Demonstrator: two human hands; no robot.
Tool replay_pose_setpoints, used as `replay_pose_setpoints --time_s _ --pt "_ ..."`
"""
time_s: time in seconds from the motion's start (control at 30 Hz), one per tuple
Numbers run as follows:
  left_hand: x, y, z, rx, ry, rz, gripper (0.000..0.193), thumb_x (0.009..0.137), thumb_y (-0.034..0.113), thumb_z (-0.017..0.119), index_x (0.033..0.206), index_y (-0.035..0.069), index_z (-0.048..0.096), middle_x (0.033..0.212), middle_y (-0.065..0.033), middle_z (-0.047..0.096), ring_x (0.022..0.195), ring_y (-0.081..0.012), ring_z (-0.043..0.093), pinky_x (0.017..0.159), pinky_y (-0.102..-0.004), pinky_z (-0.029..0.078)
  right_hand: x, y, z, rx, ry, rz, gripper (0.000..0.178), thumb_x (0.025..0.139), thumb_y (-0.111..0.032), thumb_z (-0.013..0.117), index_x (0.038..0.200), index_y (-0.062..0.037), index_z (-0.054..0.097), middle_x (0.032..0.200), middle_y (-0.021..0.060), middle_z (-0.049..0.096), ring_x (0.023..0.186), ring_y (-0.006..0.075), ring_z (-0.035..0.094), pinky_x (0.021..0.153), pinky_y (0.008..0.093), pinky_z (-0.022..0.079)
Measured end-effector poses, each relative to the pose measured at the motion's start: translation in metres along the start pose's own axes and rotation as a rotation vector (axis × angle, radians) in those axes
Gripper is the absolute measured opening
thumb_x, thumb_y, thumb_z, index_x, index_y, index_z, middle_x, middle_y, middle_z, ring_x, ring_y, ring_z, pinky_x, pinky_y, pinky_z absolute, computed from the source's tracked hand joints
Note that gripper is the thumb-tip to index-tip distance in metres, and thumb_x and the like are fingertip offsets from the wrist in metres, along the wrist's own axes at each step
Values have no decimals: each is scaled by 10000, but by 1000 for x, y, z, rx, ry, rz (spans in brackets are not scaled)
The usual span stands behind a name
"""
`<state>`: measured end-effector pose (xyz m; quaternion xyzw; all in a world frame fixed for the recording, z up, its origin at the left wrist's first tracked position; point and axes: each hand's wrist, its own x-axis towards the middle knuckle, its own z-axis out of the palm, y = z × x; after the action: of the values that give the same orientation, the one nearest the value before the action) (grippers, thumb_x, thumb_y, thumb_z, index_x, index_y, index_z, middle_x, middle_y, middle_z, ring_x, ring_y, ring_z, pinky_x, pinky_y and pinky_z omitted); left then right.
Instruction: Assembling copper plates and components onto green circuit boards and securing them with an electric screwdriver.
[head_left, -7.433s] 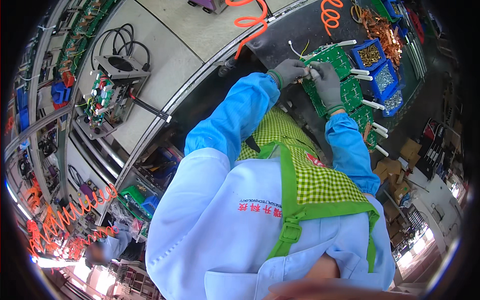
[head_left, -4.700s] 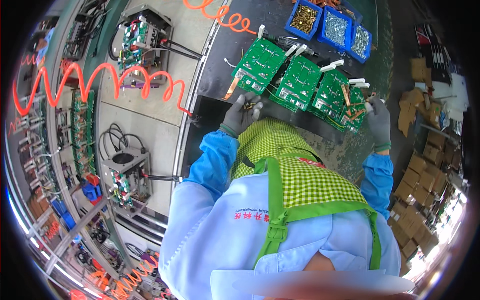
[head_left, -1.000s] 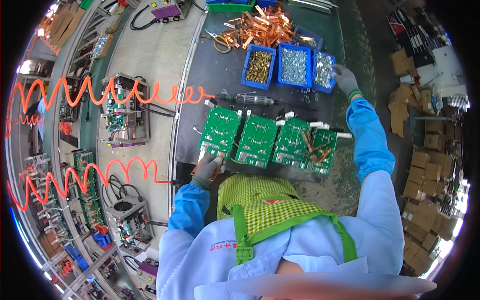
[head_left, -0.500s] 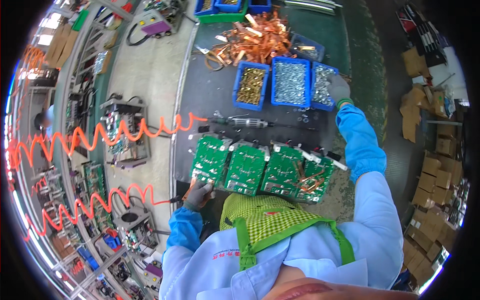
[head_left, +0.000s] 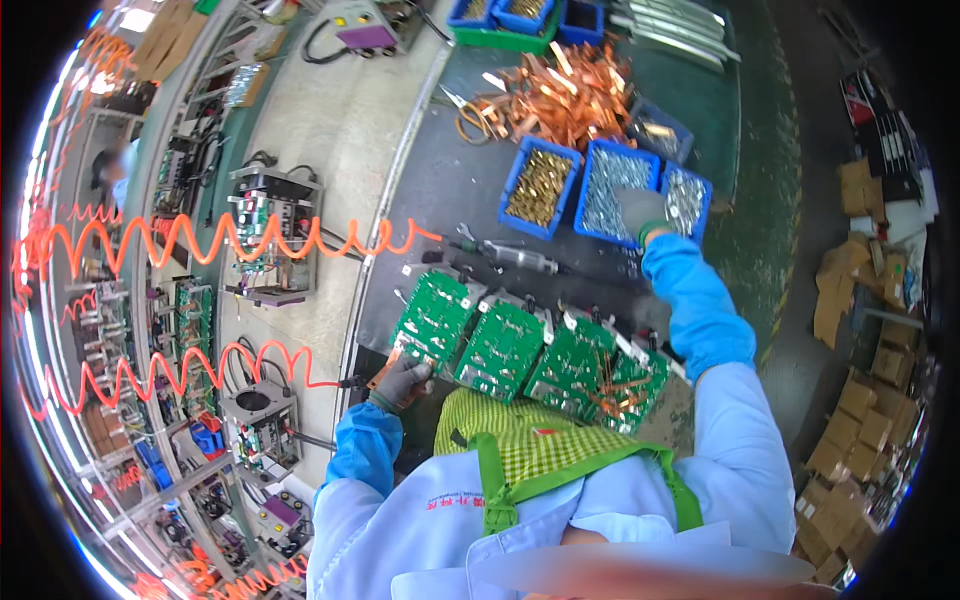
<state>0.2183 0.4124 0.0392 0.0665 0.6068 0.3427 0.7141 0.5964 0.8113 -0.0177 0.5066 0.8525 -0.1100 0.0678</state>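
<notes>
My left hand (head_left: 402,384), in a grey glove, is closed on a copper strip (head_left: 383,369) at the near left corner of the leftmost green circuit board (head_left: 437,312). Several such boards lie in a slanting row in front of me, and loose copper strips (head_left: 622,388) rest on the rightmost one. My right hand (head_left: 643,209), gloved too, reaches into the middle blue bin (head_left: 583,187) of silvery screws; its fingertips are hidden. Beside it stand a blue bin (head_left: 510,178) of brass-coloured parts on the left and a smaller blue bin (head_left: 708,206) of silvery parts on the right.
An electric screwdriver (head_left: 522,259) lies between boards and bins. Behind the bins are a heap of copper strips (head_left: 570,100), scissors (head_left: 471,120) and a grey-blue bin (head_left: 680,138). Orange coiled hoses (head_left: 200,240) stretch in from the left. Cardboard boxes (head_left: 855,400) are stacked at the right.
My right hand has moved left from the small right bin into the middle bin. My left hand stays at the leftmost board's corner. The whole view has turned slightly.
</notes>
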Motion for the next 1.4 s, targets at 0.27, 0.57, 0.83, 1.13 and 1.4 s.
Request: replay_pose_setpoints --time_s 0.27,0.57,0.83,1.13,1.4 --pt "3 1 3 -28 -112 68 211 833 134 616 972 -14 561 826 -67 590 644 -166 573 587 -288 480 1 -12 2 -20 58 3 196 803 -129 467 906 -81 628 890 157 639 841 337 616 737 445 485" --pt "13 -26 -12 -3 -185 116 151 831 108 579 933 0 553 749 -61 567 590 -150 543 520 -276 454 -51 -64 -72 277 116 68 233 799 -219 585 997 -101 618 946 162 625 873 332 593 779 425 459" --pt "2 7 6 -124 -120 43 216 833 166 617 946 -1 541 758 -54 551 582 -133 520 485 -256 444 -150 -271 -137 795 192 -420 266 806 -166 616 1035 -31 603 956 132 638 869 237 626 751 336 479" --pt "24 -23 -9 -122 -264 173 191 856 129 559 972 -21 545 855 -85 587 686 -147 579 593 -262 494 -193 -357 3 837 21 -362 222 828 -212 571 991 -65 600 945 142 616 847 318 599 726 381 480" --pt "17 -24 -9 -139 -204 97 163 847 126 564 976 27 563 863 -54 590 736 -123 578 619 -253 512 -192 -368 23 519 159 -323 247 827 -237 556 1023 -94 606 964 141 604 876 303 588 755 380 474"
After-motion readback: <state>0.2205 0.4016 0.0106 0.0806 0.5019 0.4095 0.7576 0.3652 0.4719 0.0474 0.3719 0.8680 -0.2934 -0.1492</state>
